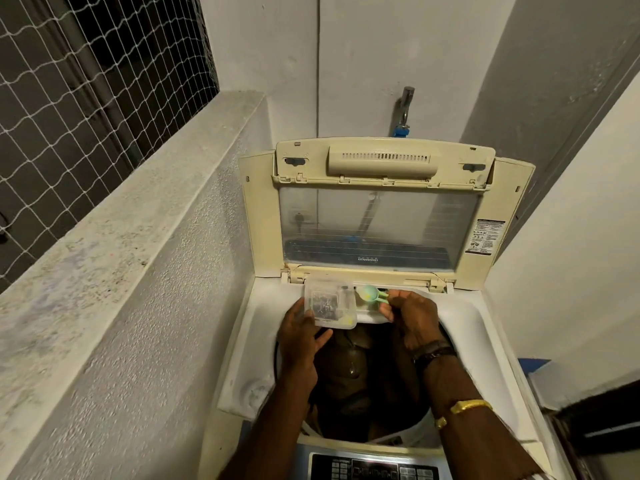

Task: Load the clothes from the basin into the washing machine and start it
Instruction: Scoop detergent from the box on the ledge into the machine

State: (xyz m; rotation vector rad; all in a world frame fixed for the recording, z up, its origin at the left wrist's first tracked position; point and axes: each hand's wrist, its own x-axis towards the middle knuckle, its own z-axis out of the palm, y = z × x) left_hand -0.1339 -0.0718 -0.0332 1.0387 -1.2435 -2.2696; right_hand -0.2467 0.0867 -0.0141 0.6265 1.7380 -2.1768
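Nearest is the control panel (pixel 374 470), untouched, at the machine's front edge. Beyond it, dark brown clothes (pixel 349 370) already lie in the drum of the washing machine (pixel 491 344); no basin can be made out.

Over the drum's far rim, the left hand (pixel 298 336) grips a clear plastic container (pixel 330 305) by its near left corner and holds it roughly level. The right hand (pixel 412 320) pinches the handle of a small green scoop (pixel 371 294) between thumb and fingertips, the other fingers curled loosely.

The coming move seems to turn on how the scoop lies. Its long axis runs left to right, with the bowl at the left end, just beside the container's right edge, and the handle pointing back into the right hand. Just under it is a white tray (pixel 372 316) at the back rim, probably the detergent compartment. The right hand is nearer, so a short tip or dip looks like its job.

Behind stands the raised lid (pixel 381 223), and above it a wall tap (pixel 404 105).
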